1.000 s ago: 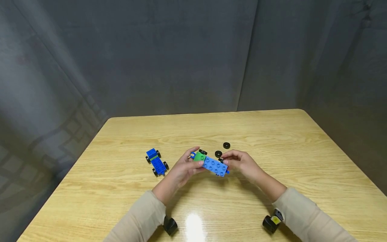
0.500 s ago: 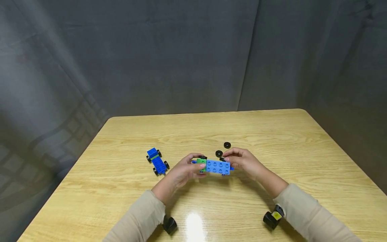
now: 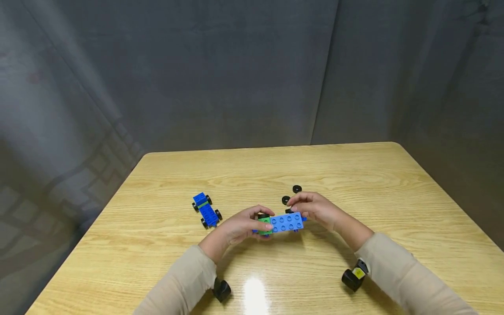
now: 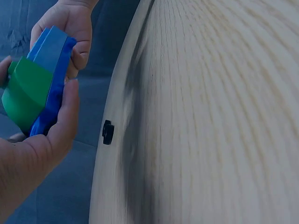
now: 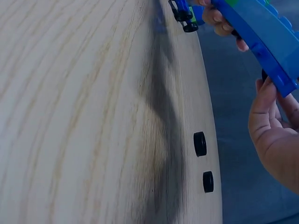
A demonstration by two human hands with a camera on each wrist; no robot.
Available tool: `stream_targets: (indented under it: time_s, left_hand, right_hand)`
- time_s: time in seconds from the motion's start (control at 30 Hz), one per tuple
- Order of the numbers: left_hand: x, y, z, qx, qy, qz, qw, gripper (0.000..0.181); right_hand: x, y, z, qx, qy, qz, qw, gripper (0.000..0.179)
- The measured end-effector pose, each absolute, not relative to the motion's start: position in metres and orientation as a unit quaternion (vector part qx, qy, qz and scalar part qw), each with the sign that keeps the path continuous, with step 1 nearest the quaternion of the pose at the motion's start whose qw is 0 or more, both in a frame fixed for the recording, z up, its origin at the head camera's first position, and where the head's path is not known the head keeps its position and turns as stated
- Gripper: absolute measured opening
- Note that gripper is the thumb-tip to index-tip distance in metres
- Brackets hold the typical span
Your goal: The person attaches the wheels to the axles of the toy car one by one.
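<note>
My left hand (image 3: pixel 244 225) grips a toy car (image 3: pixel 286 222) by its green cab end, thumb on top. The car has a light blue studded block on a darker blue base, and a black wheel (image 3: pixel 263 215) shows by the cab. At its other end my right hand (image 3: pixel 313 206) pinches a small black wheel (image 3: pixel 289 211) against the far side. The right wrist view shows those fingertips (image 5: pixel 267 91) touching the blue base (image 5: pixel 273 70); most of the pinched wheel is hidden there. The car is held up off the table.
Two loose black wheels, one nearer (image 3: pixel 286 200) and one farther (image 3: pixel 297 189), lie on the wooden table (image 3: pixel 354 170) just beyond the hands. A second blue toy car (image 3: pixel 207 211) with black wheels stands to the left. Grey curtains (image 3: pixel 220 87) hang behind the table.
The held car has turned counter-clockwise, from sloping down at its right end to nearly level, and has come slightly nearer. The right hand stays at the wheel; the loose wheels lie still.
</note>
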State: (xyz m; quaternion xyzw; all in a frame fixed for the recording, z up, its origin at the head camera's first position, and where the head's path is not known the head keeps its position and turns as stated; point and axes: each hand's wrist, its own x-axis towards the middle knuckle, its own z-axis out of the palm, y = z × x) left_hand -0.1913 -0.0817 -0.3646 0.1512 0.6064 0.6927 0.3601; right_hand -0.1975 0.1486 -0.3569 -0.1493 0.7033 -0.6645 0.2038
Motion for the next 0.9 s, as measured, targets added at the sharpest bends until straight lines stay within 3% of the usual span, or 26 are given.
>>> stream_targets:
  time_s: [0.37, 0.7, 0.9]
  left_hand:
    - [-0.192, -0.078, -0.361, 0.19, 0.62, 0.641, 0.409, 0.039]
    - [-0.189, -0.078, -0.371, 0.169, 0.621, 0.673, 0.366, 0.026]
    - [-0.19, -0.08, -0.373, 0.149, 0.605, 0.709, 0.33, 0.022]
  right_hand:
    - [-0.201, 0.15, -0.36, -0.168, 0.671, -0.674, 0.26, 0.011]
    - [-0.207, 0.165, -0.363, -0.168, 0.703, -0.658, 0.211, 0.028]
    - [-0.213, 0.175, -0.366, -0.17, 0.719, -0.647, 0.189, 0.03]
